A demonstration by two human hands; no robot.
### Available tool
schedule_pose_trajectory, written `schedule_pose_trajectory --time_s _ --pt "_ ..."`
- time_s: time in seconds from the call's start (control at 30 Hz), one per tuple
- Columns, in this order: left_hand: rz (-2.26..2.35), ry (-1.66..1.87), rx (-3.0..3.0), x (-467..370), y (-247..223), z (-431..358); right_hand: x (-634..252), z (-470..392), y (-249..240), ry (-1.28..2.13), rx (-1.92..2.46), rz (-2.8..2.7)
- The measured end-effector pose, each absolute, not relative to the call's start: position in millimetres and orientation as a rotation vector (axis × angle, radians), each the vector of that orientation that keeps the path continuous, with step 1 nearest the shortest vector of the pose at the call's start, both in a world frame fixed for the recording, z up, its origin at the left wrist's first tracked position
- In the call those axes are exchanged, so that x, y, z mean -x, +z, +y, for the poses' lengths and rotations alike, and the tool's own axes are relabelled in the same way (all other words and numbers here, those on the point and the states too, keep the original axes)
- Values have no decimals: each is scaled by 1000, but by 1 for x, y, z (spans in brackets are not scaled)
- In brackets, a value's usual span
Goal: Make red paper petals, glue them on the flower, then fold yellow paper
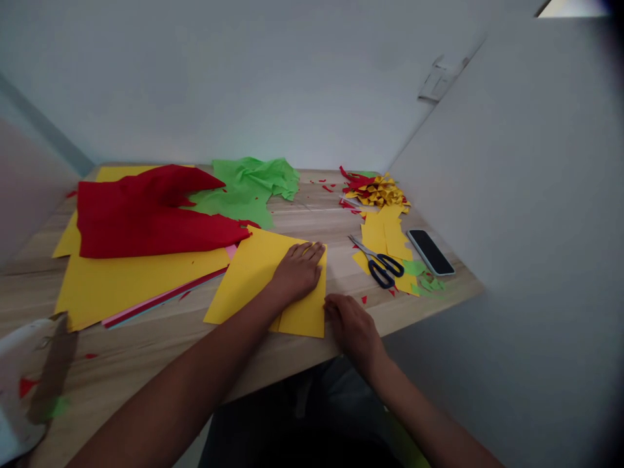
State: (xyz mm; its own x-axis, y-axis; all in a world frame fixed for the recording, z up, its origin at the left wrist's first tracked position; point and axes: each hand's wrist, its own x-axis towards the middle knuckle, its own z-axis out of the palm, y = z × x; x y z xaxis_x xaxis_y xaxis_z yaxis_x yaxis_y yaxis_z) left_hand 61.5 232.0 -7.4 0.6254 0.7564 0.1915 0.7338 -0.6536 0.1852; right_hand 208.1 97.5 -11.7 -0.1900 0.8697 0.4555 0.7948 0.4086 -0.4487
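Now left hand point(298, 273) lies palm-down on yellow paper point(248, 273), right hand point(353, 326) curled alongside.

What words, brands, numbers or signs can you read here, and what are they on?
None can be read.
No lettering is visible on the yellow sheet being handled, the scissors or the phone's dark screen.
The wall fixture and white object at lower left are too blurred to tell.

Head view, forward-down over tabletop point(312, 218), seemingly near.
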Motion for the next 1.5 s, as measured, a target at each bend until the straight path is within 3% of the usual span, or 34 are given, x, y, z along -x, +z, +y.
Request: schedule_pose_trajectory --time_s 0.23,0.53,1.5 --pt "1260 413 -2742 -58 -6 230 -230 131 3 446 1599 -1778" --pt "1239 449 -2745 -57 -3 236 -230 238 0 203 1692 -1821" --pt "1262 427 -2732 -62 -8 235 -216 164 -4 183 1688 -1968"
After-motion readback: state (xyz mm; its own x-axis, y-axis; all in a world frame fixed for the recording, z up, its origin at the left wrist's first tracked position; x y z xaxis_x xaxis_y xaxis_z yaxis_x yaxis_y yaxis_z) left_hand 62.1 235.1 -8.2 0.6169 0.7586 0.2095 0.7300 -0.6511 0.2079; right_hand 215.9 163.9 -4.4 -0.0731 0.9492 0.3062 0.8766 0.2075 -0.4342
